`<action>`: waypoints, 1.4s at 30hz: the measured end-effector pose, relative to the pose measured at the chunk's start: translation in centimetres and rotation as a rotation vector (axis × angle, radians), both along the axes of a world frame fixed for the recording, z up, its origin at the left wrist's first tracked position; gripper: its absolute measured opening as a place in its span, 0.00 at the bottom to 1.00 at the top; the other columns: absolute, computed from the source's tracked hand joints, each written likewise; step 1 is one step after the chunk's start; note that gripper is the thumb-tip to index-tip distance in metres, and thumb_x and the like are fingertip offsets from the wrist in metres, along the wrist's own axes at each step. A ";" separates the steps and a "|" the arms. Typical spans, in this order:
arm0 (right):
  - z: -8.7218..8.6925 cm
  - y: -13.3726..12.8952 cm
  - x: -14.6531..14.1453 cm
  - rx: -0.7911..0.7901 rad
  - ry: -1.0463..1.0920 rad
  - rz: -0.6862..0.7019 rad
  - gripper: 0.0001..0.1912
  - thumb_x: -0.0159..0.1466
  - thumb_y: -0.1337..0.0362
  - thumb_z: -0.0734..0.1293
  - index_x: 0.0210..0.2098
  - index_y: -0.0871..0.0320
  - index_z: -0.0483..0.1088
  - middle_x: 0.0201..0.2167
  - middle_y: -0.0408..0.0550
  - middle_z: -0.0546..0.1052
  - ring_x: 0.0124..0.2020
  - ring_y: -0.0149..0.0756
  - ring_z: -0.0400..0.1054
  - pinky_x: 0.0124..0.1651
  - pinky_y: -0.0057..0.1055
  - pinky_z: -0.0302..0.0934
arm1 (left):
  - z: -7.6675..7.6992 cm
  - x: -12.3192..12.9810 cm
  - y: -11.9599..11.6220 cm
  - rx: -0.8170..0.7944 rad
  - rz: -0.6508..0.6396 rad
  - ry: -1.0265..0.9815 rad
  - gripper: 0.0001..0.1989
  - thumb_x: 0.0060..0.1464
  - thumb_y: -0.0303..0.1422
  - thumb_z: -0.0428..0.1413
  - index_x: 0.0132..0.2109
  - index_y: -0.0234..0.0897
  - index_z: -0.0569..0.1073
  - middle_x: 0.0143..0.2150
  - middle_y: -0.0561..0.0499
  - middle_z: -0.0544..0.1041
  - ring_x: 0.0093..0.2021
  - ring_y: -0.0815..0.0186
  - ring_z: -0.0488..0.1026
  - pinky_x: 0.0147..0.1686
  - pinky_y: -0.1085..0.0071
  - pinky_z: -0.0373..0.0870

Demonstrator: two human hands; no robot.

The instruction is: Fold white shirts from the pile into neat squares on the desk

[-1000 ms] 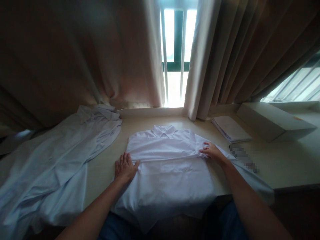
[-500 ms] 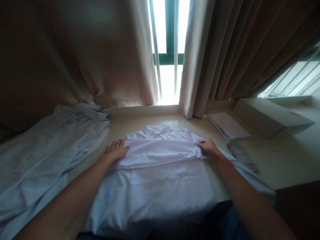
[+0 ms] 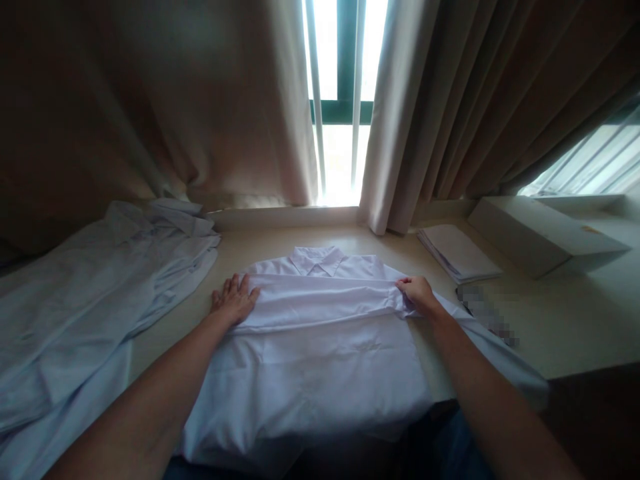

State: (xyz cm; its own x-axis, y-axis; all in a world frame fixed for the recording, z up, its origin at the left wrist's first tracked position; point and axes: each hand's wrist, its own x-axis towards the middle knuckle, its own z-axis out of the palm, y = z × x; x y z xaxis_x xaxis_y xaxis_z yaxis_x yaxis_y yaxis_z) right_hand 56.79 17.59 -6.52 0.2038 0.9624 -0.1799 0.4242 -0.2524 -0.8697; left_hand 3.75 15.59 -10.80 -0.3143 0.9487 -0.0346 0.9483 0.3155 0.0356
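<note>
A white collared shirt (image 3: 320,373) lies spread on the table, its collar toward the window and its lower end at the near edge. One sleeve (image 3: 320,300) is laid straight across the chest from left to right. Flat on the sleeve's left end, at the shoulder, rests my left hand (image 3: 235,300) with fingers spread. My right hand (image 3: 416,293) pinches the cuff end of that sleeve at the shirt's right side. The other sleeve (image 3: 500,350) stretches out to the right, partly behind my right forearm.
A heap of white shirts (image 3: 90,287) covers the left of the table (image 3: 565,320). At the right lie a folded white cloth (image 3: 457,253), a pale box (image 3: 545,233) and a blurred-out item (image 3: 487,313). Curtains (image 3: 240,100) hang along the back by the window.
Both hands keep their places on the sleeve. The sleeve lies slightly smoother and straighter across the chest. The camera view has shifted a little.
</note>
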 end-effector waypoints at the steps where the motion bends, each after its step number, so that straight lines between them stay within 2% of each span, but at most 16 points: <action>1: 0.0 0.0 0.0 0.005 -0.004 0.001 0.15 0.52 0.59 0.69 0.34 0.66 0.76 0.21 0.44 0.73 0.18 0.28 0.62 0.20 0.23 0.50 | 0.1 0.1 0.1 -0.010 0.006 -0.010 0.37 0.59 0.53 0.35 0.70 0.40 0.46 0.73 0.44 0.39 0.70 0.49 0.38 0.63 0.42 0.39; 5: 0.5 -1.0 0.8 0.008 -0.081 0.065 0.28 0.53 0.55 0.71 0.49 0.66 0.70 0.24 0.45 0.75 0.21 0.30 0.66 0.23 0.23 0.54 | 1.5 0.4 -0.4 0.012 0.042 -0.049 0.38 0.59 0.53 0.37 0.70 0.37 0.48 0.72 0.40 0.43 0.70 0.48 0.43 0.62 0.44 0.44; 8: 0.9 -2.8 1.4 0.009 -0.158 0.144 0.33 0.52 0.56 0.74 0.53 0.65 0.67 0.27 0.45 0.76 0.26 0.33 0.71 0.27 0.24 0.59 | 3.1 0.0 -2.7 0.208 0.059 -0.027 0.40 0.58 0.53 0.41 0.67 0.27 0.52 0.66 0.31 0.57 0.65 0.49 0.56 0.60 0.52 0.55; 10: 1.1 -4.1 1.5 0.005 -0.193 0.176 0.34 0.49 0.58 0.75 0.52 0.63 0.66 0.28 0.45 0.77 0.29 0.36 0.72 0.30 0.26 0.61 | 3.9 -0.6 -4.8 0.270 0.120 -0.002 0.38 0.55 0.52 0.46 0.61 0.23 0.62 0.57 0.30 0.68 0.58 0.48 0.65 0.56 0.57 0.61; 11: 1.1 -4.6 1.5 0.000 -0.206 0.189 0.35 0.48 0.58 0.76 0.52 0.62 0.67 0.28 0.45 0.77 0.29 0.38 0.73 0.30 0.27 0.62 | 4.1 -0.9 -5.8 0.236 0.165 -0.013 0.37 0.54 0.53 0.47 0.57 0.24 0.67 0.52 0.30 0.72 0.54 0.48 0.69 0.52 0.57 0.64; 13: 1.0 -5.3 1.2 -0.001 -0.216 0.210 0.35 0.45 0.61 0.77 0.51 0.62 0.67 0.29 0.46 0.77 0.30 0.39 0.73 0.31 0.28 0.62 | 4.1 -1.4 -7.3 0.071 0.233 -0.097 0.32 0.52 0.54 0.48 0.46 0.28 0.75 0.43 0.33 0.77 0.46 0.47 0.73 0.45 0.58 0.68; 16: 0.7 -5.8 0.7 0.030 -0.214 0.208 0.35 0.44 0.66 0.76 0.51 0.62 0.67 0.31 0.48 0.77 0.32 0.41 0.74 0.32 0.29 0.63 | 3.4 -2.0 -8.4 -0.110 0.264 -0.269 0.26 0.49 0.53 0.51 0.36 0.32 0.77 0.36 0.38 0.78 0.38 0.50 0.75 0.35 0.62 0.68; 18: 0.7 -5.9 0.5 0.070 -0.213 0.186 0.33 0.45 0.68 0.74 0.51 0.62 0.67 0.31 0.47 0.77 0.34 0.40 0.74 0.33 0.29 0.64 | 2.9 -2.2 -8.6 -0.075 0.288 -0.317 0.21 0.46 0.49 0.55 0.35 0.34 0.78 0.36 0.41 0.79 0.37 0.53 0.75 0.33 0.66 0.67; 21: 0.9 -5.9 0.3 0.122 -0.180 0.163 0.28 0.48 0.69 0.72 0.49 0.61 0.67 0.31 0.46 0.78 0.35 0.39 0.74 0.35 0.28 0.64 | 2.3 -2.6 -9.0 0.048 0.330 -0.328 0.20 0.45 0.49 0.56 0.35 0.36 0.78 0.36 0.43 0.79 0.36 0.55 0.75 0.30 0.67 0.65; 26: 0.6 -5.6 0.2 0.060 -0.089 0.103 0.24 0.46 0.72 0.71 0.43 0.61 0.67 0.29 0.47 0.77 0.31 0.38 0.74 0.30 0.27 0.64 | 1.9 -3.4 -9.9 0.110 0.320 -0.355 0.22 0.44 0.52 0.56 0.35 0.37 0.78 0.34 0.44 0.79 0.34 0.57 0.75 0.30 0.68 0.63; 30: -0.2 -5.3 0.2 0.022 -0.038 0.178 0.23 0.45 0.72 0.72 0.41 0.59 0.66 0.27 0.44 0.77 0.29 0.37 0.73 0.29 0.26 0.63 | 1.7 -3.5 -9.8 0.088 0.310 -0.322 0.22 0.46 0.52 0.55 0.34 0.37 0.78 0.34 0.44 0.79 0.34 0.56 0.75 0.30 0.68 0.63; 35: -1.0 -5.1 0.4 0.032 -0.299 0.111 0.19 0.44 0.70 0.73 0.35 0.59 0.67 0.27 0.44 0.76 0.30 0.38 0.73 0.29 0.25 0.60 | 2.1 -3.2 -9.5 0.047 0.315 -0.339 0.21 0.47 0.50 0.55 0.34 0.37 0.78 0.34 0.44 0.79 0.34 0.57 0.75 0.30 0.68 0.63; 39: -0.6 -5.4 0.5 0.056 -0.302 0.166 0.22 0.46 0.73 0.70 0.41 0.60 0.68 0.28 0.44 0.77 0.31 0.36 0.73 0.30 0.25 0.60 | 2.6 -2.6 -9.6 0.037 0.313 -0.324 0.20 0.49 0.49 0.54 0.34 0.37 0.77 0.35 0.42 0.79 0.36 0.54 0.76 0.32 0.67 0.64; 42: 0.3 -5.7 1.0 0.105 -0.316 0.174 0.22 0.48 0.73 0.70 0.43 0.60 0.69 0.34 0.47 0.79 0.35 0.36 0.73 0.34 0.25 0.61 | 2.5 -1.7 -10.3 0.093 0.331 -0.289 0.22 0.50 0.50 0.53 0.40 0.36 0.76 0.41 0.40 0.79 0.41 0.52 0.75 0.35 0.66 0.65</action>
State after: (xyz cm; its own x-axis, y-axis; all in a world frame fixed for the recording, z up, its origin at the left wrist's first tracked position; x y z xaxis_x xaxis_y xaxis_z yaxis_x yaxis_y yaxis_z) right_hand 57.77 11.93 -6.21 0.0656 0.9973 -0.0327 0.7044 -0.0695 -0.7064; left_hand 2.05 5.31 -8.32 -0.5914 0.8019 -0.0850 0.7436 0.5831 0.3272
